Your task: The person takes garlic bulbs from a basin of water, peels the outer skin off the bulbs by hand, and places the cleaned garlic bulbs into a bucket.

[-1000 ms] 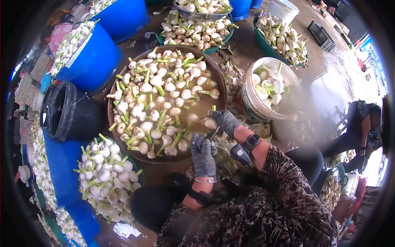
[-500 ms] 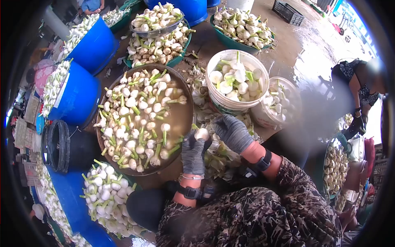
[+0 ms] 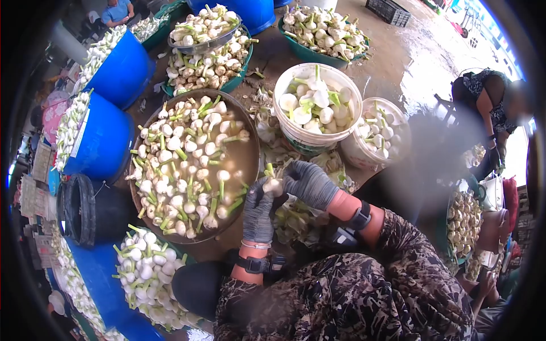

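Note:
A garlic bulb [image 3: 273, 186] with a short green stem pointing up sits in the fingers of my left hand [image 3: 259, 213], which wears a grey glove. My right hand [image 3: 311, 184], gloved likewise, is closed against the bulb's upper right side, its fingertips pinching at the outer skin. Part of the bulb is covered by the fingers. Just left of my hands is a wide round basin [image 3: 254, 128] of brownish water with many garlic bulbs floating in it. Loose peeled skins [image 3: 298, 219] lie below and behind my hands.
Ahead stand a white bucket [image 3: 287, 126] and a second white bucket [image 3: 364, 150], both holding peeled garlic. Green basins [image 3: 307, 52] of garlic are farther back. Blue tubs [image 3: 108, 150] and a black bucket [image 3: 114, 213] line the left. A co-worker [image 3: 483, 102] bends at the right.
The bulb has turned in my fingers so that its stem now points up. My right hand has come in closer against it. The whole view has shifted slightly.

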`<action>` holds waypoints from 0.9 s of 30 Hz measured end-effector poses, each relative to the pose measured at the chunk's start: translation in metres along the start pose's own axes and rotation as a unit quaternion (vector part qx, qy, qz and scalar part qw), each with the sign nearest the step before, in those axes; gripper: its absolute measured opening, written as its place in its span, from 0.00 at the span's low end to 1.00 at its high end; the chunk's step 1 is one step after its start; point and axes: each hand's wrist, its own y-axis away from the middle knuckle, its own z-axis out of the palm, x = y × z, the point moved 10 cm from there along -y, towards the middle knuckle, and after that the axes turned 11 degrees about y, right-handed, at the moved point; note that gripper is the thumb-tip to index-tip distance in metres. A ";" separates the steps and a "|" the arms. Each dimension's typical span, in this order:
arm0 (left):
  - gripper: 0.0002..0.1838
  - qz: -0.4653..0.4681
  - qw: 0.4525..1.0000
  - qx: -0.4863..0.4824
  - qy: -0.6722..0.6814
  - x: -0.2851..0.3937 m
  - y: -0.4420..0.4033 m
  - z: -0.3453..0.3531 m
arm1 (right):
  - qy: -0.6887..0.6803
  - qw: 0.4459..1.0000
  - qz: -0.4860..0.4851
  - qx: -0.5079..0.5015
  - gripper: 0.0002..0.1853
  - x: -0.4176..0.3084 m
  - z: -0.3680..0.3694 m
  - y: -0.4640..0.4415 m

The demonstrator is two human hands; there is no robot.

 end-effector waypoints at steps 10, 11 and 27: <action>0.19 -0.017 0.996 -0.070 0.053 0.004 -0.005 0.012 | 0.304 0.927 -0.087 0.204 0.12 -0.040 -0.070 0.014; 0.19 -0.035 0.994 -0.081 0.057 0.007 -0.001 0.023 | 0.330 0.907 -0.193 0.173 0.11 -0.072 -0.059 0.021; 0.26 -0.125 0.986 -0.057 -0.100 0.005 0.014 0.032 | 0.199 0.967 -0.144 0.062 0.07 -0.056 -0.035 0.036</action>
